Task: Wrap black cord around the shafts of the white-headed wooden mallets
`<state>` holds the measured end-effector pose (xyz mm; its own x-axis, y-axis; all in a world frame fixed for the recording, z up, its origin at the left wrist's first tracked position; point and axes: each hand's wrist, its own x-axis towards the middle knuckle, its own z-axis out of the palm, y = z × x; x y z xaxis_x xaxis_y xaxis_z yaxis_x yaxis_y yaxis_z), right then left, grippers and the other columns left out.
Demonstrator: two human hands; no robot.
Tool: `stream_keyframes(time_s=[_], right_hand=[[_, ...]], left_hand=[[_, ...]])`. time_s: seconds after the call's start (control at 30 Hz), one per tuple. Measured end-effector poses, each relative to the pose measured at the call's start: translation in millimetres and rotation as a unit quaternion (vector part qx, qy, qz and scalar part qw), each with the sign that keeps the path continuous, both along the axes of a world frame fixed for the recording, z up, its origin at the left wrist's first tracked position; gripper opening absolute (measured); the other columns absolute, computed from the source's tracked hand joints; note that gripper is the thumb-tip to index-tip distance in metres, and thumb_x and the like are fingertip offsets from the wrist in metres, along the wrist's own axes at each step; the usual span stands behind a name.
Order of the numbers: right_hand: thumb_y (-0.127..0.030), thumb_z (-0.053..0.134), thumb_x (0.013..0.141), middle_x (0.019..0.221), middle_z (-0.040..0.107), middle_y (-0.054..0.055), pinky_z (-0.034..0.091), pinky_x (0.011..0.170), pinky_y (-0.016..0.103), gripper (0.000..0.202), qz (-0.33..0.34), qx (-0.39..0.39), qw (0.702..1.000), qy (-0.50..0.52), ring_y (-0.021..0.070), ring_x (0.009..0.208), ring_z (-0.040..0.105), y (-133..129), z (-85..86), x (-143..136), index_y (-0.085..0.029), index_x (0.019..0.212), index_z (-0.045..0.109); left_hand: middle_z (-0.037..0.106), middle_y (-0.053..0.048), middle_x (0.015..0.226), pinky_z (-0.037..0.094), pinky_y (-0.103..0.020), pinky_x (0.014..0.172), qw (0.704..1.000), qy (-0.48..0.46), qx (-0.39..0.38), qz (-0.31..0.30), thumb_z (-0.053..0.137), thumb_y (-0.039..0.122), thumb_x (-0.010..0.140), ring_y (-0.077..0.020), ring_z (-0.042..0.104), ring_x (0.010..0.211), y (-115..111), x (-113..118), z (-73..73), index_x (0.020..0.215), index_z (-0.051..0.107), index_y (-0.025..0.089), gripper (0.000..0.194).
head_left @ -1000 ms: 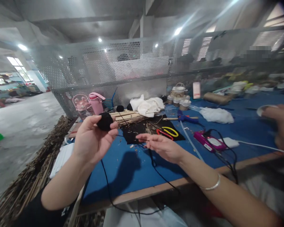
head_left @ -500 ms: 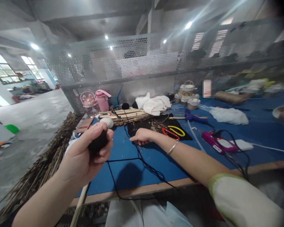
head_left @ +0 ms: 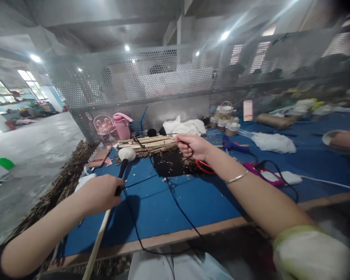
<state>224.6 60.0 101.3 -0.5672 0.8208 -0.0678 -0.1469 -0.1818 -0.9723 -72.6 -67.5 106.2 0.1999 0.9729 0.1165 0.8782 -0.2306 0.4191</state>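
Note:
My left hand (head_left: pixel 105 194) is closed around a wooden stick (head_left: pixel 97 245) with a round white head (head_left: pixel 127 154) and a black-wrapped neck (head_left: pixel 123 169). Something black shows between the fingers. From this hand a thin black cord (head_left: pixel 140 182) stretches up to the right, toward my right hand (head_left: pixel 191 146), whose fingers are pinched together on the cord. More of the cord loops down over the table's front edge. Beneath my right hand lies a black cloth (head_left: pixel 167 163) strewn with bits, with red-handled scissors (head_left: pixel 204 167) partly hidden by my wrist.
Behind the cloth lie a bundle of sticks (head_left: pixel 146 146), black balls (head_left: pixel 151 133) and white fabric (head_left: pixel 186 126). Pink bottles (head_left: pixel 122 126) and a phone (head_left: pixel 99 158) are at left. A blue glue gun (head_left: pixel 235 145) and a magenta device (head_left: pixel 262 174) stand right. Another person's hand (head_left: pixel 348 139) shows at far right.
My right hand has moved up and right from the tabletop, drawing the cord out. My left hand has turned and lowered, so the white-headed stick's dark neck now shows.

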Motion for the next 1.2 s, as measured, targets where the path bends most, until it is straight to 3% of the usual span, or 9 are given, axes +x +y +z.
stream_keyframes(time_s=[0.17, 0.37, 0.43, 0.5, 0.6, 0.7, 0.83, 1.0, 1.2], right_hand=[[-0.031, 0.041, 0.084, 0.046, 0.028, -0.008, 0.014, 0.039, 0.02, 0.017, -0.109, 0.083, 0.968, -0.211, 0.0062, 0.036, 0.016, 24.3, -21.3, 15.8, -0.019, 0.074, 0.046], [-0.027, 0.042, 0.082, 0.067, 0.06, 0.007, 0.034, 0.06, 0.025, 0.028, -0.166, 0.295, 0.77, -0.541, 0.0159, 0.065, 0.053, 40.8, -49.3, 26.2, -0.014, 0.065, 0.059], [-0.03, 0.045, 0.082, 0.08, 0.064, 0.01, 0.036, 0.067, 0.026, 0.025, -0.161, 0.286, 0.742, -0.585, 0.0202, 0.078, 0.057, 36.3, -50.1, 26.5, -0.014, 0.073, 0.063], [-0.034, 0.053, 0.078, 0.094, 0.064, 0.013, 0.038, 0.075, 0.03, 0.026, -0.192, 0.289, 0.759, -0.551, 0.0236, 0.089, 0.057, 23.5, -44.2, 18.2, -0.014, 0.091, 0.062], [-0.031, 0.062, 0.071, 0.116, 0.054, 0.013, 0.037, 0.086, 0.031, 0.05, -0.194, 0.347, 0.86, -0.319, 0.0222, 0.106, 0.05, -12.0, -26.2, -16.1, -0.016, 0.117, 0.048], [-0.021, 0.063, 0.068, 0.116, 0.052, 0.007, 0.041, 0.083, 0.027, 0.06, 0.014, 0.284, 0.958, -0.039, 0.0162, 0.104, 0.051, -57.3, -11.1, -61.8, -0.022, 0.122, 0.039], [-0.025, 0.068, 0.066, 0.077, 0.051, -0.003, 0.041, 0.056, 0.02, 0.04, 0.127, 0.158, 0.976, 0.076, 0.0084, 0.062, 0.05, -95.1, -13.8, -88.9, -0.019, 0.1, 0.048], [-0.043, 0.058, 0.077, 0.047, 0.027, -0.01, 0.013, 0.035, 0.019, 0.029, 0.035, 0.111, 0.992, 0.044, 0.0038, 0.037, 0.016, -85.6, -33.5, -65.3, -0.016, 0.078, 0.05], [-0.045, 0.053, 0.082, 0.064, 0.044, -0.003, 0.027, 0.045, 0.019, 0.03, -0.059, 0.244, 0.968, -0.024, 0.0055, 0.05, 0.033, -83.6, -50.2, -51.6, -0.015, 0.085, 0.053]], left_hand=[[0.04, 0.003, 0.04, 0.009, -0.019, 0.041, 0.992, 0.066, 0.092, 0.056, 0.065, 0.015, 0.051, -0.0054, 0.026, 0.035, -7.8, -32.6, 12.5, 0.042, 0.052, 0.017, 0.016], [0.045, 0.004, 0.042, 0.01, -0.018, 0.04, 0.974, 0.147, 0.107, 0.132, 0.067, 0.023, 0.059, -0.0051, 0.033, 0.034, -19.1, -41.6, 49.6, 0.051, 0.059, 0.017, 0.011], [0.048, 0.004, 0.043, 0.013, -0.019, 0.039, 0.97, 0.129, 0.129, 0.161, 0.068, 0.026, 0.06, -0.0069, 0.037, 0.034, -24.0, -33.1, 61.0, 0.064, 0.065, 0.02, 0.008], [0.041, 0.006, 0.038, 0.017, -0.019, 0.039, 0.975, 0.072, 0.138, 0.159, 0.067, 0.034, 0.063, -0.0076, 0.035, 0.034, -27.9, -15.8, 67.2, 0.079, 0.067, 0.023, 0.019], [0.041, 0.007, 0.046, 0.02, -0.017, 0.038, 0.978, -0.176, 0.046, 0.105, 0.062, 0.043, 0.07, -0.0046, 0.03, 0.035, -27.3, 23.5, 64.8, 0.08, 0.059, 0.02, 0.025], [0.053, 0.001, 0.063, 0.031, -0.017, 0.039, 0.861, -0.505, -0.058, 0.004, 0.059, 0.039, 0.071, -0.0076, 0.044, 0.044, -17.7, 64.1, 54.0, 0.083, 0.054, 0.017, 0.025], [0.055, -0.002, 0.062, 0.046, -0.024, 0.048, 0.726, -0.665, -0.174, -0.013, 0.053, 0.027, 0.074, -0.0132, 0.056, 0.051, -4.0, 90.5, 39.9, 0.084, 0.053, 0.016, 0.014], [0.064, -0.008, 0.08, 0.053, -0.028, 0.067, 0.677, -0.721, -0.144, 0.019, 0.053, 0.03, 0.082, -0.0154, 0.063, 0.07, 2.9, 81.7, 29.0, 0.09, 0.056, 0.011, 0.021], [0.063, -0.007, 0.081, 0.05, -0.019, 0.057, 0.649, -0.751, -0.116, 0.023, 0.052, 0.039, 0.083, -0.0098, 0.059, 0.064, 10.8, 71.2, 28.5, 0.092, 0.059, 0.009, 0.032]])
